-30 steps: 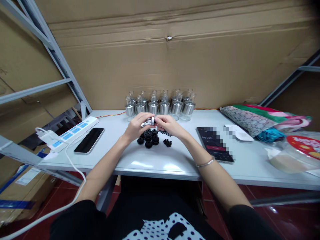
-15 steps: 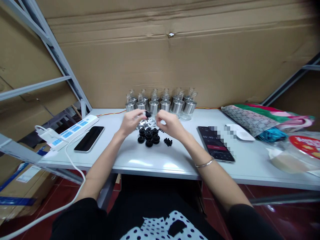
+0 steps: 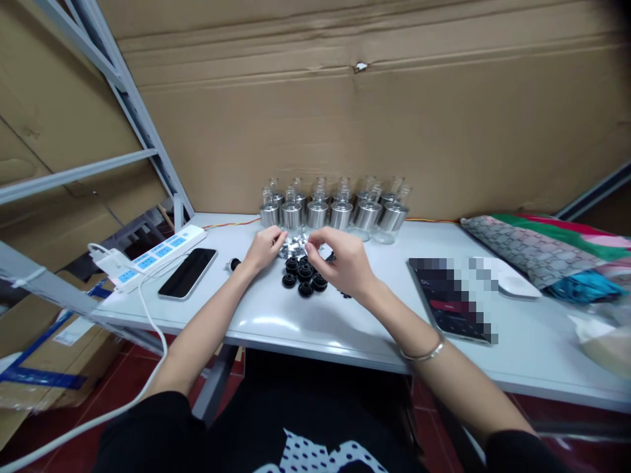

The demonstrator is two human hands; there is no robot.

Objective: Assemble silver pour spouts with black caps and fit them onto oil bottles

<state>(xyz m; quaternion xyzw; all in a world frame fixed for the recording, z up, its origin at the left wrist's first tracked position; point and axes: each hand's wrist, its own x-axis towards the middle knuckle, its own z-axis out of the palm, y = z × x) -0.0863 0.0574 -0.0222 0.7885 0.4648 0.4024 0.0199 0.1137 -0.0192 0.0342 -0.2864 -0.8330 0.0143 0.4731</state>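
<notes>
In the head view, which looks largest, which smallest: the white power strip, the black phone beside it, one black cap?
1. white power strip, though it lies at an angle
2. black phone, slightly shorter
3. black cap, much the smallest

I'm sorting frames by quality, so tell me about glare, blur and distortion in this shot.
Head view: wide-angle bending curves the shelf rails and darkens the top right corner; soft glare patches lie on the white table near its front edge; the phone screen is pixelated over; the left hand and right hand look slightly soft, the black caps reasonably sharp.
</notes>
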